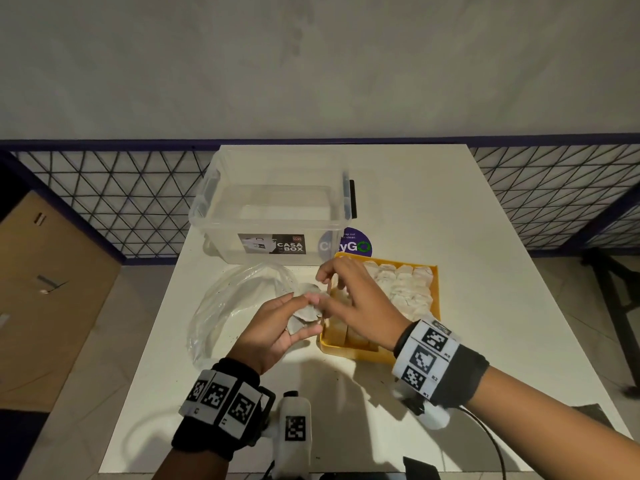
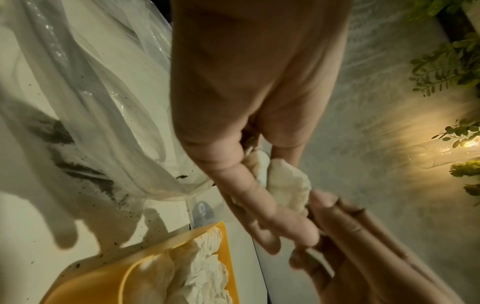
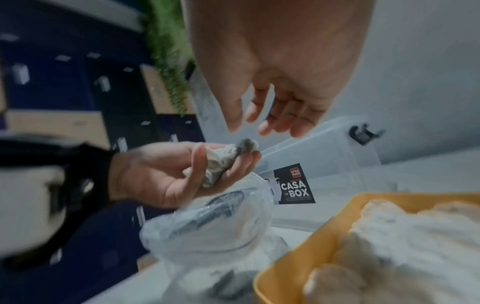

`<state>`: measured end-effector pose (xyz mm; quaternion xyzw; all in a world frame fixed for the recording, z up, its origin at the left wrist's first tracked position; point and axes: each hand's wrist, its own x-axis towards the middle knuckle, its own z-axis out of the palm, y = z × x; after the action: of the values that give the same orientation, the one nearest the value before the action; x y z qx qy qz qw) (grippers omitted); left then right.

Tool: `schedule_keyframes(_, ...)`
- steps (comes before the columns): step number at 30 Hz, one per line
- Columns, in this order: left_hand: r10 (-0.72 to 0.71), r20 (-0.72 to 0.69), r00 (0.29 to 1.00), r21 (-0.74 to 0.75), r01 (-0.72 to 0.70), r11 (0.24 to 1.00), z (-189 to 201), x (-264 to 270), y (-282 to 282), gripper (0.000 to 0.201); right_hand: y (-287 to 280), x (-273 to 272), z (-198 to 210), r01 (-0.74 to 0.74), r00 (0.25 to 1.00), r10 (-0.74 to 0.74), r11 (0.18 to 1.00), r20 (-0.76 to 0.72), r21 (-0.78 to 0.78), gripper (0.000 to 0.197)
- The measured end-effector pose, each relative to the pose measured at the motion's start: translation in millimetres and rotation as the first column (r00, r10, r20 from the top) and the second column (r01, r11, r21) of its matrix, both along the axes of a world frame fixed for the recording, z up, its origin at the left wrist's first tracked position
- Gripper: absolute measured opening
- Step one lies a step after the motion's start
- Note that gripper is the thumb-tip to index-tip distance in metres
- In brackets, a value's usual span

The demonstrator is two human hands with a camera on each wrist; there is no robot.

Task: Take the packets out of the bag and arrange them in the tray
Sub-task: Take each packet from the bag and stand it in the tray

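Note:
My left hand [image 1: 310, 315] is palm-up just left of the yellow tray [image 1: 356, 353] and holds crumpled white packets [image 1: 298, 323] between thumb and curled fingers. The right wrist view shows the packets [image 3: 223, 162] lying in that hand [image 3: 226, 162]. My right hand [image 1: 325, 289] hovers over them at the tray's left rim, and its fingers [image 3: 272, 123] hang relaxed and hold nothing. Several white packets [image 1: 405, 285] lie in rows in the tray. The clear plastic bag [image 1: 235, 299] lies slack on the table left of my left hand.
A clear lidless storage box [image 1: 277, 209] stands behind the bag and tray, next to a purple sticker [image 1: 356, 244]. A white device [image 1: 294, 420] sits at the table's near edge. A mesh railing runs behind the table. A cardboard box [image 1: 52, 289] stands on the floor at left.

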<state>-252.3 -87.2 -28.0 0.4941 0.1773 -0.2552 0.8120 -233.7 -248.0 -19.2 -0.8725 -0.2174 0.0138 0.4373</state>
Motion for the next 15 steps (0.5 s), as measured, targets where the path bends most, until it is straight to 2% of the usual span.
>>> schedule_keyframes(3, 0.031, -0.01, 0.999, -0.023, -0.031, 0.999, -1.9, 0.3, -2.4, 0.017, 2.3, -4.9, -2.6, -0.157, 0.978, 0.184, 0.958, 0.095, -0.242, 0.029)
schedule_keyframes(5, 0.056, -0.019, 0.998, -0.064, -0.057, 0.996, -2.3, 1.2, -3.8, 0.024, 2.4, -1.0, -5.6, -0.147, 0.977, 0.183, 0.947, 0.107, -0.284, 0.024)
schedule_keyframes(9, 0.115, -0.074, 0.991, -0.152, -0.125, 0.98, -1.2, 4.0, -5.3, 0.041, 1.7, 4.4, -4.0, -0.092, 0.995, 0.096, 0.986, 0.021, -0.141, 0.017)
schedule_keyframes(12, 0.126, -0.088, 0.988, -0.19, -0.141, 0.972, -1.3, 4.3, -4.6, 0.043, -2.8, 4.9, -0.7, -0.03, 0.991, 0.026, 0.999, -0.131, -0.021, 0.01)
schedule_keyframes(15, 0.121, -0.085, 0.989, -0.212, -0.137, 0.968, -1.9, 3.5, -5.7, 0.04, -7.5, 7.6, 5.1, 0.002, 0.977, 0.013, 0.998, -0.214, 0.068, 0.007)
